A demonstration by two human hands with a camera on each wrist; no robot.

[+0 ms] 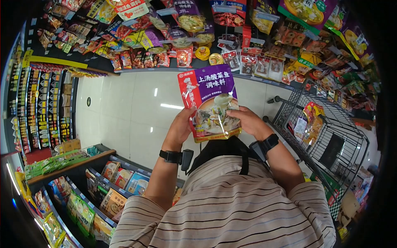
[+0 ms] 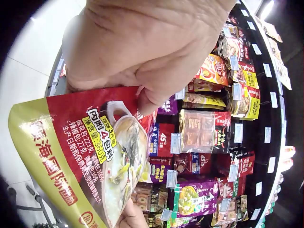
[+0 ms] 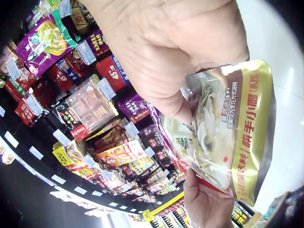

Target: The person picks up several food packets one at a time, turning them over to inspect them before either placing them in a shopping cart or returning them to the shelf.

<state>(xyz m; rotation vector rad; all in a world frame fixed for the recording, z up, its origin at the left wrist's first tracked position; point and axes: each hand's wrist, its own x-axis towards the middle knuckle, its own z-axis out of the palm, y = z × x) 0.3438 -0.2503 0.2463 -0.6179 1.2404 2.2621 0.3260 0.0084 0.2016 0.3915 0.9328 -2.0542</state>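
Note:
A purple and red seasoning packet for pickled-cabbage fish, with a picture of a filled bowl on its front, is held up before the person's waist. The left hand pinches one side edge, its thumb on the front face. Gripping the opposite side is the right hand, its thumb lying over the bowl picture. In the left wrist view, the packet's gold bottom band and printed weight label show. The right wrist view shows the right thumb pressing the glossy front; the fingers behind the packet are hidden.
Shelves of hanging seasoning packets stand ahead. A wire shopping cart with a red and yellow package in it is at the right. Shelves of bagged goods stand at the lower left, bottle racks at the far left.

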